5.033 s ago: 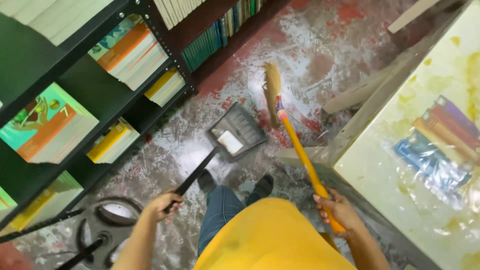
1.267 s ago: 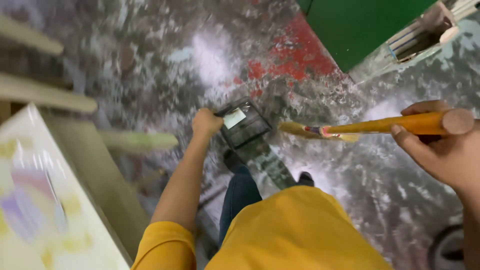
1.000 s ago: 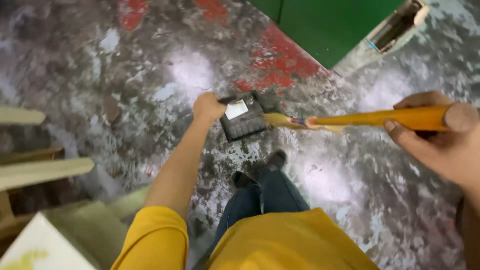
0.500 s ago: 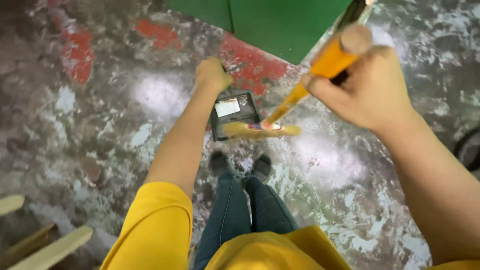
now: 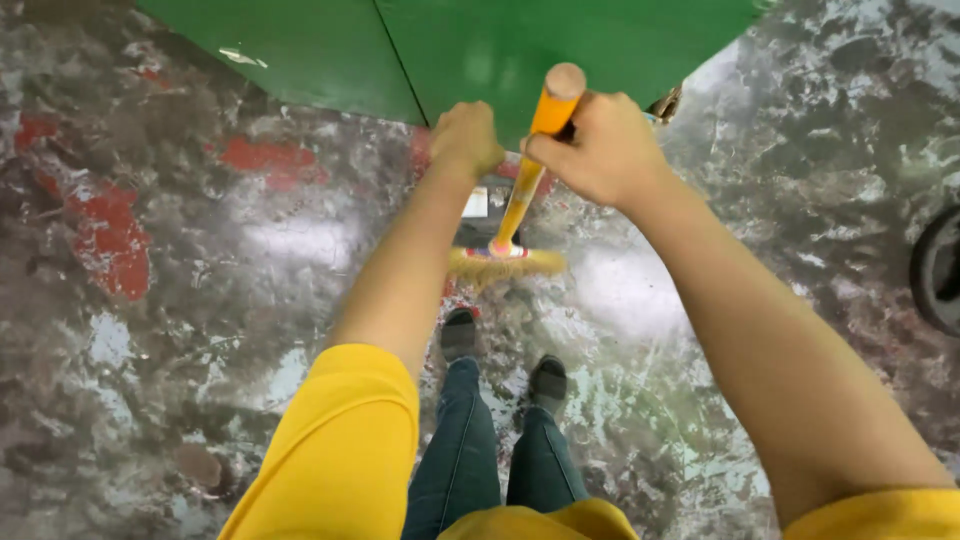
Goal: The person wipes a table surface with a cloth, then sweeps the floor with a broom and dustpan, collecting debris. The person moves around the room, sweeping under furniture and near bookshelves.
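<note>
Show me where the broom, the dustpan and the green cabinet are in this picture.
broom (image 5: pixel 521 196), head view, on the orange handle below the right hand.
dustpan (image 5: pixel 476 203), head view, on the pale patch showing beside the left forearm.
green cabinet (image 5: pixel 300 55), head view, on its left door panel.

broom (image 5: pixel 512 225) swung upright, bristles now hiding dustpan (image 5: pixel 478 208), green cabinet (image 5: pixel 450 45) nearer

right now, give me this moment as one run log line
left hand: grips dustpan handle | right hand: grips broom top | bristles at dustpan mouth | floor: worn, red patches
</note>
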